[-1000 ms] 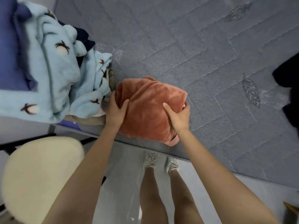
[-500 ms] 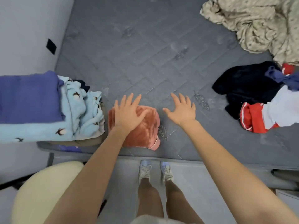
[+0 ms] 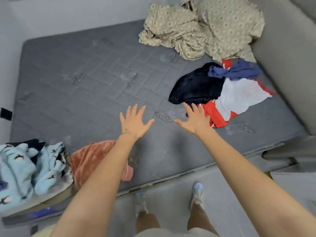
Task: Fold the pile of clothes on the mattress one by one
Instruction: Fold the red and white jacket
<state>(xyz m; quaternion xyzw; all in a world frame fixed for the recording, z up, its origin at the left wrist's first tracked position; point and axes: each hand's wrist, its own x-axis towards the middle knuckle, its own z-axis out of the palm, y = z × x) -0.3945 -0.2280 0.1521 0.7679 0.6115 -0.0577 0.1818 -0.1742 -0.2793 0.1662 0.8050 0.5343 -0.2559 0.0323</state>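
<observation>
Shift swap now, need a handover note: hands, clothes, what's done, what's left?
Left hand: open, holds nothing, over the mattress.
Right hand: open, holds nothing, by the red-white garment.
Done: orange fleece lies folded at the near edge, beside the blue stack.
Left: dark garment, navy garment, red-white garment and beige cloth lie crumpled at the right.

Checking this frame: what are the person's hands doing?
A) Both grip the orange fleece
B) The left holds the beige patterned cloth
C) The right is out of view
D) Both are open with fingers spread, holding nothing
D: the left hand and right hand are spread open over the mattress, and the orange fleece lies at the near edge with neither hand on it.
</observation>
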